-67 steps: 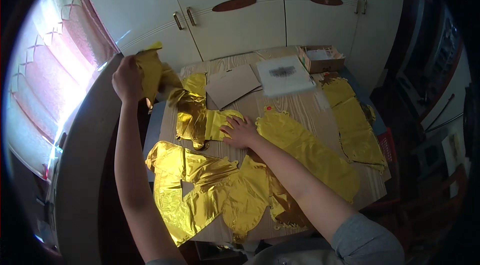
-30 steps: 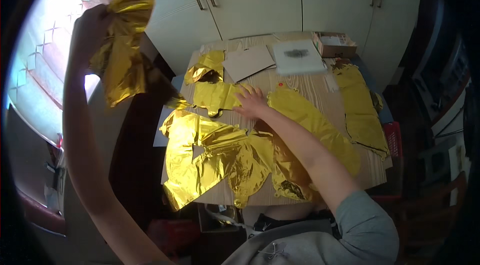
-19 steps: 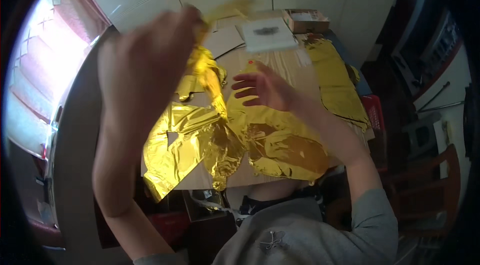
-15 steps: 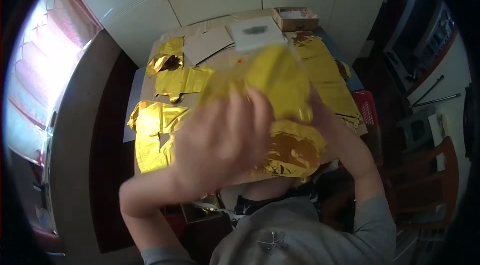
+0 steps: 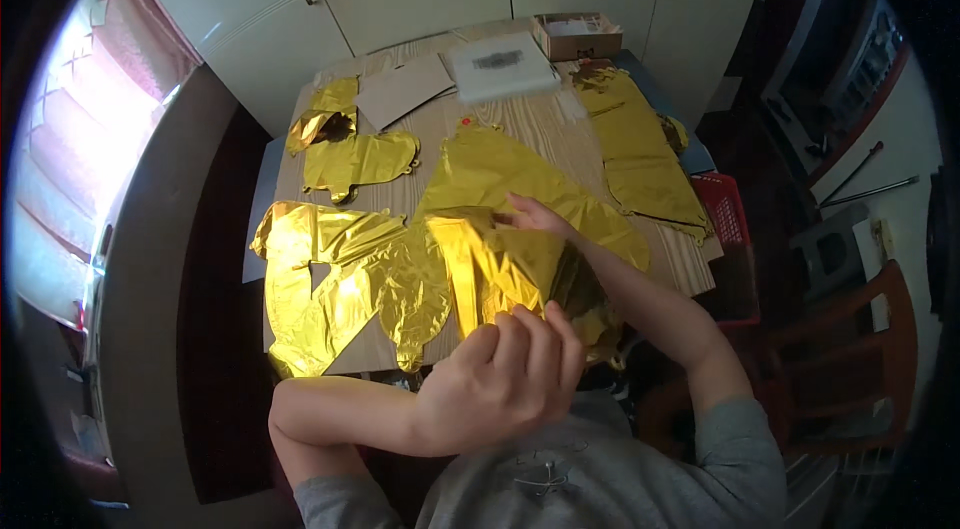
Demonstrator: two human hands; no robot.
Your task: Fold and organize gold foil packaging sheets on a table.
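Observation:
My left hand [image 5: 510, 369] is closed in a pinch on the near edge of a large gold foil balloon [image 5: 495, 174], which lies flat and uninflated over the middle of the table. The pinched part is lifted and folded back toward me, a shiny flap. Behind this flap, my right hand [image 5: 538, 217] rests against the balloon, its visible fingers stretched out; the rest is partly hidden by the foil. To the left of my hands lies another flat gold foil balloon [image 5: 310, 294], crumpled and with a hole through it.
Smaller gold foil [image 5: 355, 161] lies at the table's far left, and a long gold foil piece [image 5: 650, 164] along its right side. At the back are a cardboard sheet [image 5: 405, 91], a white flat box [image 5: 500, 69] and an open carton [image 5: 577, 37]. A red basket [image 5: 728, 214] stands right.
My left hand has come down and nearer to me, pulling the foil edge with it. The raised foil has dropped; much of the balloon now lies spread on the table.

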